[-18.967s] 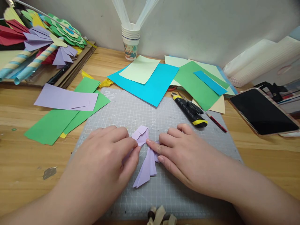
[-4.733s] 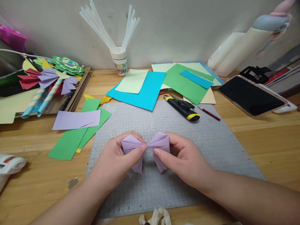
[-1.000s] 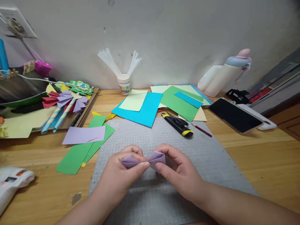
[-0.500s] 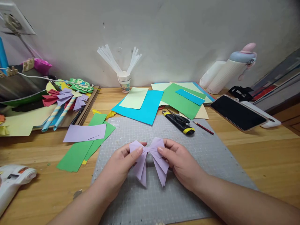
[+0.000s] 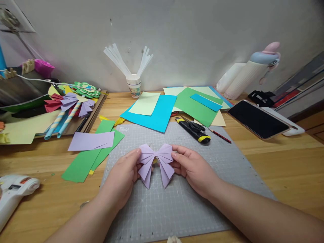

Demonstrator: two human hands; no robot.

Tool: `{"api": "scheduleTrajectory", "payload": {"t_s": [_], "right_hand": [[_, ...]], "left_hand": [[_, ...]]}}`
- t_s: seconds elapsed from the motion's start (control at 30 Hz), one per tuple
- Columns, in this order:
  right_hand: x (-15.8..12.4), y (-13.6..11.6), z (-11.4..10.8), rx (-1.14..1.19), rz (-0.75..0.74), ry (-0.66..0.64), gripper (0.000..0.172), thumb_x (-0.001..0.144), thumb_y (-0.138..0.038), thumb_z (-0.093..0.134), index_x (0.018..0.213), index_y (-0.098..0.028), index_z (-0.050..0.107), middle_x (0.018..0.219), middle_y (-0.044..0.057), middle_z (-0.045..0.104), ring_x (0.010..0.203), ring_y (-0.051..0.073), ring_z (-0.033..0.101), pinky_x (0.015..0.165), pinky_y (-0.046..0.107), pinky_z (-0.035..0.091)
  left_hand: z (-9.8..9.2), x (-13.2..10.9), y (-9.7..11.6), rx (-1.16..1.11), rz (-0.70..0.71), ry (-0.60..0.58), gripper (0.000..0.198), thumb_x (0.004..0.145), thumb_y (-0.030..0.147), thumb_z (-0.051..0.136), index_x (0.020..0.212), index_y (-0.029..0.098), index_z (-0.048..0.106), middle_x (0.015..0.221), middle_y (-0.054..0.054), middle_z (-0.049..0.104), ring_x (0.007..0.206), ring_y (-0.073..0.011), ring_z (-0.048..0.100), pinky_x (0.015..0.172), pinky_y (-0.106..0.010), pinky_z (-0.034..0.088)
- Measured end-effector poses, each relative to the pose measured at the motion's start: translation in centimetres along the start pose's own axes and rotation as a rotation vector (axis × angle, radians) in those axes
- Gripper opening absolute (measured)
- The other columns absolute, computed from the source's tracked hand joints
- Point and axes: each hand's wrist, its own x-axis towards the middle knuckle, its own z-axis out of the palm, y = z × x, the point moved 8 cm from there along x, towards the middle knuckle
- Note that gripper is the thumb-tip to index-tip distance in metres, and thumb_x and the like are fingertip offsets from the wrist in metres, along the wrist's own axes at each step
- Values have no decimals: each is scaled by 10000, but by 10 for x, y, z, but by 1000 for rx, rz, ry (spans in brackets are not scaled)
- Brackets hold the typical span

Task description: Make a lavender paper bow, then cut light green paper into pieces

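As fingers (image 5: 180,158) pinch both sides, lilac bow (image 5: 156,154), held between.

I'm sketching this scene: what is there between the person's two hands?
In the head view, a purple paper bow spans the stretch between the left hand and right hand, each holding one side, above the grey mat.

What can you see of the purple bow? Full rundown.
The purple bow looks like folded matte paper: two creased loops fan out from a narrow band at the middle, and layered, pointed tails spread below on each side. It's held over the gray cutting mat, front toward the camera, tails down. The left hand grips its left edge, the right hand its right. Whether the tips touch the mat is unclear.
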Motion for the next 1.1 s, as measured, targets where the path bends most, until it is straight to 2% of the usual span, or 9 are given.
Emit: {"api": "scheduleTrajectory", "payload": {"t_s": [0.13, 0.3, 0.47, 0.57, 0.67, 0.83, 0.97, 1.1], "right_hand": [[2, -2, -1, -5, -18, 3, 418, 791, -380, 705, 1125, -153, 595, 867, 50, 728, 760, 159, 679, 729, 285, 500], [3, -1, -1, -6, -15, -7, 489, 742, -370, 758, 1144, -155, 582, 821, 28, 717, 716, 142, 661, 708, 271, 500], [4, 0, -1, -8, 8, 0, 545, 722, -347, 766, 1184, -148, 556, 763, 6, 693, 677, 133, 650, 671, 260, 502], [5, 1, -2, -9, 21, -1, 545, 728, -319, 754, 1201, -146, 544, 750, 4, 687, 662, 130, 653, 644, 246, 501], [5, -7, -3, -10, 7, -4, 457, 761, -303, 720, 1162, -158, 555, 795, 25, 706, 677, 142, 682, 642, 246, 512], [-8, -49, -8, 3, -98, -40, 241, 791, -283, 689, 987, -167, 611, 821, 33, 715, 679, 148, 705, 589, 210, 509], [-29, -67, -28, -57, -83, -75, 212, 822, -288, 681, 991, -172, 627, 816, 28, 711, 689, 148, 709, 592, 208, 520], [-48, -62, -80, -115, -22, 49, 275, 816, -285, 707, 1061, -192, 623, 872, 25, 721, 689, 137, 708, 621, 212, 535]], "left_hand": [[1, -2, 1, 48, -11, -19, 345, 812, 434, 647, 1004, 149, 675, 857, -59, 699, 719, -160, 606, 670, -262, 465], [4, -5, 1, 19, -43, -34, 343, 780, 421, 679, 989, 149, 662, 876, -59, 693, 733, -158, 604, 691, -269, 487], [4, -2, -1, 60, -51, -56, 290, 804, 409, 664, 900, 135, 656, 787, -43, 669, 666, -124, 560, 605, -216, 447], [3, -2, -2, 51, -57, -59, 268, 838, 385, 632, 949, 142, 646, 855, -58, 688, 720, -136, 592, 645, -226, 471], [4, -3, -1, 22, -58, -52, 237, 877, 358, 588, 996, 158, 633, 962, -73, 696, 836, -162, 633, 707, -244, 504], [-3, -4, 4, -9, -78, 83, 279, 891, 317, 583, 1147, 204, 577, 1090, -79, 693, 982, -185, 656, 729, -254, 543], [0, -4, 6, 28, -82, 65, 341, 895, 302, 573, 1211, 177, 551, 1212, -125, 662, 1092, -231, 641, 825, -312, 557], [-1, -4, 5, 42, -82, 60, 361, 894, 287, 562, 1237, 178, 535, 1266, -130, 640, 1161, -247, 612, 883, -341, 547]]}}
